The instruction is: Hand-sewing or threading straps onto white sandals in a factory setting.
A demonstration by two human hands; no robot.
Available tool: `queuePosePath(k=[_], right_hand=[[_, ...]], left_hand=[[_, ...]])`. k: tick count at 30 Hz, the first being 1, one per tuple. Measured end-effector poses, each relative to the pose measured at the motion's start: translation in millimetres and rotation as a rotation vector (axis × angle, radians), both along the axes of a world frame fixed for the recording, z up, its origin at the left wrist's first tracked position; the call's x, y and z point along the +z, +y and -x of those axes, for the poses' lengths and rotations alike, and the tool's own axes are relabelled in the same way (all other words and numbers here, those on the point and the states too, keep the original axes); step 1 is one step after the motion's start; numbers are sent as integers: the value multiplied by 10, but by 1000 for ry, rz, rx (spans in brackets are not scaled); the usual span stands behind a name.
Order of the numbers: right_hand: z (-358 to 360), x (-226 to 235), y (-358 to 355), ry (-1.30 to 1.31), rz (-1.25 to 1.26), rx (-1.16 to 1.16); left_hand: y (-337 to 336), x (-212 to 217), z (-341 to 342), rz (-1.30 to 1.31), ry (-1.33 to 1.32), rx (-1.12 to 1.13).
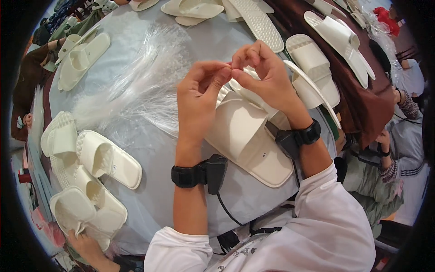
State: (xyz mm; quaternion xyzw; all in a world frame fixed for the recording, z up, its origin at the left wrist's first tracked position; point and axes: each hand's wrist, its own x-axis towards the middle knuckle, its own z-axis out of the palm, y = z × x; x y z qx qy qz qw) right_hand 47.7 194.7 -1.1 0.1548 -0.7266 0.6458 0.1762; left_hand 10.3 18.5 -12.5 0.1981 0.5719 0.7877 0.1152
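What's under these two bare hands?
Below and between the left hand and right hand, cream broad-strapped slippers lie on pale bluish cloth; whatever lies directly behind the hands is covered.

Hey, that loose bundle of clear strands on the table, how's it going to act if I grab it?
The strands would probably flop rather than hold shape, since they're fine and splay loosely. They look light, being so thin and see-through. Their glossy shine suggests they may slip apart.
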Motion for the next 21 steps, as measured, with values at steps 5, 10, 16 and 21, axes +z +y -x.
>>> queuePosePath(k=[5,10,16,21], right_hand=[[21,-30,-7,-8,7,-19],[16,-30,14,-8,-31,-38],[28,-5,27,-2,-58,-26],[-41,116,31,2,-70,-30]], left_hand=[[10,3,-16,69,23,-6],[44,-13,-20,57,2,-30],[44,2,-32,38,-2,-50],[62,12,-26,28,-46,-37]])
